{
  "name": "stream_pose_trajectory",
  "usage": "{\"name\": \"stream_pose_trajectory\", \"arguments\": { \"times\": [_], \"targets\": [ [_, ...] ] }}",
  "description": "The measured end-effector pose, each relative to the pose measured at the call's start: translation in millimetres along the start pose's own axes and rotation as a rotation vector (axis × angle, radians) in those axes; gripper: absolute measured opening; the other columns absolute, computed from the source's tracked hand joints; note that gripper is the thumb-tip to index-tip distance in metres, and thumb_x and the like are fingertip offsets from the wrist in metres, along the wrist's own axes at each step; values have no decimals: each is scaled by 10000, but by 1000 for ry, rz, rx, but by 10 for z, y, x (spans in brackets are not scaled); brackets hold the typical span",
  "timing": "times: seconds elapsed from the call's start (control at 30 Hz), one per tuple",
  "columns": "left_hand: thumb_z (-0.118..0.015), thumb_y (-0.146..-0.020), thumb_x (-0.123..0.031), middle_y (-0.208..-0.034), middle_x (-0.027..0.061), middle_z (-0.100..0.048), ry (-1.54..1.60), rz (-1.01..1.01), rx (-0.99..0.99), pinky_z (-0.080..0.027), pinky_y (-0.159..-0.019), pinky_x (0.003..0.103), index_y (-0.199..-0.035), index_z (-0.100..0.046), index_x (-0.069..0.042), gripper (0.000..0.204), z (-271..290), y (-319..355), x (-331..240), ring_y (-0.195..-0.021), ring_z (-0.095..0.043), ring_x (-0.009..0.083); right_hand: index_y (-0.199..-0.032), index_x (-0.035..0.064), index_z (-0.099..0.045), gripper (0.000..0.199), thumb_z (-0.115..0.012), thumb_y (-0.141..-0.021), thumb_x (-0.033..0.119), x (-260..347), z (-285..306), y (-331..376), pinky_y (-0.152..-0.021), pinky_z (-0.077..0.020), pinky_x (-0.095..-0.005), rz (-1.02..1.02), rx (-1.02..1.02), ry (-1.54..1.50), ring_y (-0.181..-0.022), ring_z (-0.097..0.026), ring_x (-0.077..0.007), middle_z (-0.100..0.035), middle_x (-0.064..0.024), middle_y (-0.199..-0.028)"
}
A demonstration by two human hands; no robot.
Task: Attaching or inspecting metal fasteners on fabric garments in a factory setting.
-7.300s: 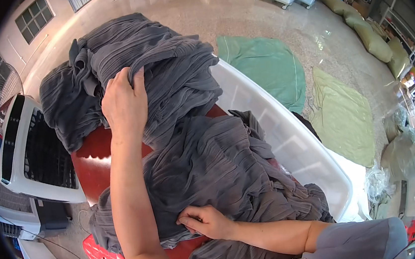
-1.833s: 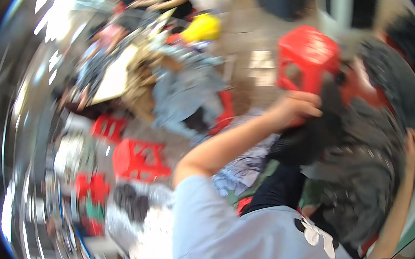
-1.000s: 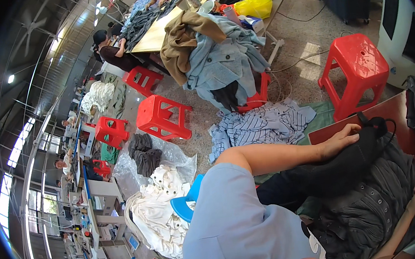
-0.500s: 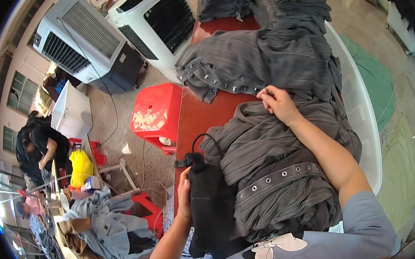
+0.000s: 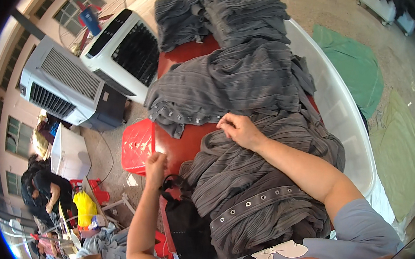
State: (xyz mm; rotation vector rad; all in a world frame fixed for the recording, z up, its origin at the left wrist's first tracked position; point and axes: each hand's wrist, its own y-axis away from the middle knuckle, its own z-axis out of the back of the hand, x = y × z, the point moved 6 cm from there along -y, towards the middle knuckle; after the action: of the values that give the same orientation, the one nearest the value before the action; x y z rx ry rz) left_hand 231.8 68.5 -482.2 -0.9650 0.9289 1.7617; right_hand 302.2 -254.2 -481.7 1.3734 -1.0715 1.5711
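Note:
My left hand (image 5: pixel 156 165) is closed in a fist above the table's left edge, beside the red stool; whatever it may hold is hidden. My right hand (image 5: pixel 237 129) has its fingers curled together by the lower edge of a dark grey striped garment (image 5: pixel 242 76), which carries a row of metal fasteners. Any small thing in those fingers cannot be made out. Under my right forearm lies a bundled stack of grey garments (image 5: pixel 266 173), with an eyelet band (image 5: pixel 248 204) across it. To its left is a black pouch (image 5: pixel 190 231) with a looped handle.
More grey garments (image 5: pixel 246 11) are piled at the far end of the red table (image 5: pixel 182 149). A red plastic stool (image 5: pixel 136 144) and two air coolers (image 5: pixel 132 52) stand left. A white tub (image 5: pixel 343 116) borders the right side. Another person (image 5: pixel 48 187) bends over work at far left.
My left hand has left the black pouch and moved up and forward, now fisted. My right hand stays by the garment's fastener edge. The whole view has shifted with my head.

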Motion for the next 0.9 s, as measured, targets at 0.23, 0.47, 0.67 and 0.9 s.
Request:
{"name": "stream_pose_trajectory", "arguments": {
  "times": [0.23, 0.47, 0.67, 0.9],
  "targets": [
    [-621, -973, -148, -818, 11, -599, 110, -540, 112, -441, -610, 235, -1013, -596, -24, 133, -614, -642, -1654, -691, -547, 82, -975, 0, -642, 201, -599, -971, 196, -50, 4, -24, -604, -444, -324, 22, -8, -17, -593, -567, -139, -607, -73, -630],
    [-684, -910, -376, -908, 32, -632, 89, -397, 91, -484, -678, 261, -1028, -681, -18, 377, -1835, -1646, -3035, -795, -594, 123, -993, 3, -639, 215, -590, -961, 211, -34, 19, -15, -657, -465, -384, 31, -13, 39, -652, -622, -277, -636, -161, -712],
    [-798, -791, -351, -1257, 221, -624, 216, -300, -30, -476, -950, 383, -1242, -603, 125, 684, -2654, -2300, -3759, -1120, -605, 313, -1006, 15, -637, 216, -576, -961, 217, -33, 21, -4, -678, -484, -426, -11, 10, 37, -715, -658, -341, -668, -173, -753],
    [-823, -738, -157, -1246, 221, -626, 389, -212, 44, -475, -988, 400, -1216, -576, 165, 627, -3034, -2726, -4004, -1105, -623, 346, -1016, 25, -629, 216, -561, -983, 227, 19, 49, 30, -691, -500, -442, 0, 19, 43, -775, -675, -372, -688, -185, -804]
  ]
}}
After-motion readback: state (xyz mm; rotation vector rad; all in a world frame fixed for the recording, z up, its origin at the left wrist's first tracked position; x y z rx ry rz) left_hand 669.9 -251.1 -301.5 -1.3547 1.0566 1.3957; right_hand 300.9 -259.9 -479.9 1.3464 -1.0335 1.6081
